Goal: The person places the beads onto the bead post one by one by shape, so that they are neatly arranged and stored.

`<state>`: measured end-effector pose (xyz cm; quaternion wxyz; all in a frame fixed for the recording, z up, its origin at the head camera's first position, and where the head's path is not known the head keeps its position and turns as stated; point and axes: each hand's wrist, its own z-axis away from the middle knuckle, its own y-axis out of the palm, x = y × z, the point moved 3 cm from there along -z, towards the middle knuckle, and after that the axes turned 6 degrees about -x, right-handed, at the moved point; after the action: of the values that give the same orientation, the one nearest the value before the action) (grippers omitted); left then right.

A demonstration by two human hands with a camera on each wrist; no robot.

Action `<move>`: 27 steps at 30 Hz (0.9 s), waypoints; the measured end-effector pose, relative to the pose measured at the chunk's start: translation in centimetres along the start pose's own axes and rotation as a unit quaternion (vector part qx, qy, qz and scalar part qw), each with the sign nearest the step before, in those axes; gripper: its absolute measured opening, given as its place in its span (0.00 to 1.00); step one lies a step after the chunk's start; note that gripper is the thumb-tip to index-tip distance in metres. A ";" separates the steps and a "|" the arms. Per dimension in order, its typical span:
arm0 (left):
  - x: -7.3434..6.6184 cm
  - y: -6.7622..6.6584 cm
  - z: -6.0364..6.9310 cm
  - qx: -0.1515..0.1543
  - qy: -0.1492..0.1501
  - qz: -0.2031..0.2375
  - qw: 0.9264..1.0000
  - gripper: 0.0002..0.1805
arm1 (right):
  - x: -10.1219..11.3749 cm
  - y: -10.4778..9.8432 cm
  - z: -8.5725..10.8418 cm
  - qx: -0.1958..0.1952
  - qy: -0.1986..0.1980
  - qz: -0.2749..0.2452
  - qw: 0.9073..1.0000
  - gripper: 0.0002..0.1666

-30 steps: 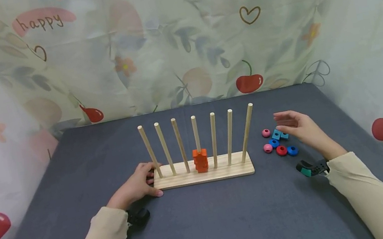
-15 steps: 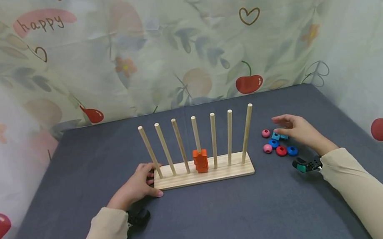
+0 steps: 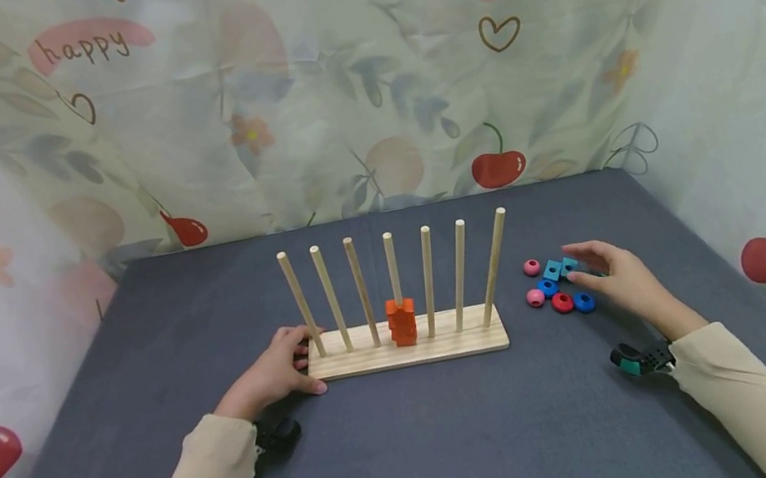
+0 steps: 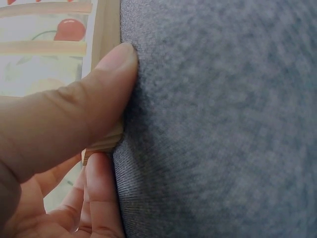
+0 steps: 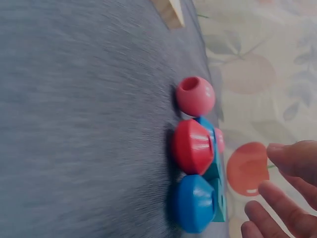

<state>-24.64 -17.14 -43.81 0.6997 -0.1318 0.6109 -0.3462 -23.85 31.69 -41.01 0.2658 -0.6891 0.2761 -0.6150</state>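
Observation:
In the head view my left hand (image 3: 272, 372) grips the left end of a wooden peg stand (image 3: 461, 342), which carries a row of upright pegs. Its thumb lies along the front edge in the left wrist view, with fingers at the end of the base (image 4: 106, 141). Orange blocks (image 3: 402, 323) sit stacked on the middle peg. My right hand (image 3: 621, 279) hovers at the right of a loose bead group, fingers loosely bent and holding nothing. Nearest it are two light-blue cube beads (image 3: 551, 271), a red bead (image 5: 192, 147) and a blue bead (image 5: 194, 204).
Two pink beads (image 3: 536, 297) and another blue bead (image 3: 548, 288) lie in the same group, right of the stand. A dark grey cloth (image 3: 419, 453) covers the table. Printed curtains (image 3: 358, 91) close off the back and sides.
My right hand first shifted slightly left over the cube beads, then drew back right and towards me, uncovering the right-hand cube. My left hand and the stand stay put.

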 end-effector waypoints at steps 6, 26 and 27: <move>-0.1 -0.1 0.1 0.001 0.001 0.002 1.000 0.47 | -0.1 -0.1 2.1 0.007 0.002 0.001 1.000 0.33; -0.1 -0.2 0.2 0.009 0.010 0.020 1.000 0.46 | -1.5 1.4 2.8 0.027 0.014 0.055 0.998 0.25; -0.1 -0.2 0.1 0.011 0.010 0.020 1.000 0.47 | -1.4 1.4 2.8 0.026 0.014 0.059 0.998 0.25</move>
<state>-24.56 -17.25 -43.64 0.7021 -0.1080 0.6162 -0.3399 -21.28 31.77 -43.27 0.3152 -0.6559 0.3039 -0.6149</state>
